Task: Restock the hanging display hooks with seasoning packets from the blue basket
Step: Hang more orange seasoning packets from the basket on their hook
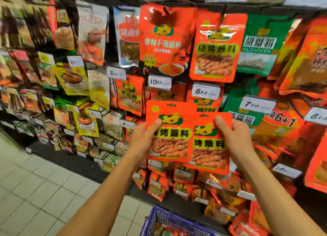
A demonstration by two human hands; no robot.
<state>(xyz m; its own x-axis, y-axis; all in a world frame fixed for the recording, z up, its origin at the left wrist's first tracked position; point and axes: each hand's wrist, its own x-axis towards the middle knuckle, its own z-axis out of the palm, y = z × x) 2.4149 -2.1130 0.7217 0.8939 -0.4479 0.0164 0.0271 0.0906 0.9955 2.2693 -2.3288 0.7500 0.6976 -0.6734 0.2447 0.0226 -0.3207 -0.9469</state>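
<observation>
- Two orange seasoning packets (187,138) stood upright and overlapping, raised before the display hooks (219,26).
- The blue basket (169,221), mesh-walled, sat low below them, holding more packets.

A black hook-lined display wall (113,46) fills the upper frame, hung edge to edge with seasoning packets (216,48) and white price tags (206,91). Pale tiled floor (35,182) is seen lower left; a blue basket (169,221) sits at bottom centre.
</observation>
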